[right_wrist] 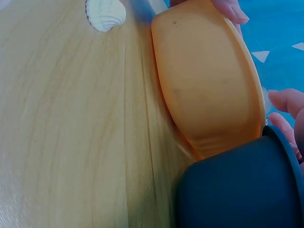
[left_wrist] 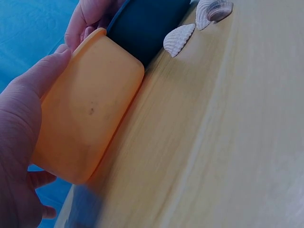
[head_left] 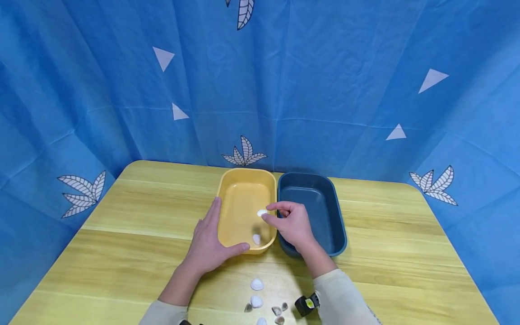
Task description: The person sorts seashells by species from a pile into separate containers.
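My left hand [head_left: 207, 243] holds the near left corner of a yellow bin [head_left: 247, 172], fingers along its left side and thumb over the front rim. Above the bin, my right hand [head_left: 293, 222] pinches a white seashell [head_left: 262, 212] at the tips of thumb and index finger. Another white seashell [head_left: 257, 239] lies on the bin floor near the front. In the right wrist view the fingertips [right_wrist: 285, 100] show beyond the bin rims, and the shell cannot be made out clearly there.
A dark blue bin [head_left: 310, 198] stands against the yellow one's right side, under my right wrist. Nearer me on the wooden table [head_left: 406, 253] lie white seashells [head_left: 257, 284] and several small brown ones [head_left: 276, 311]. A blue curtain [head_left: 325, 81] hangs behind.
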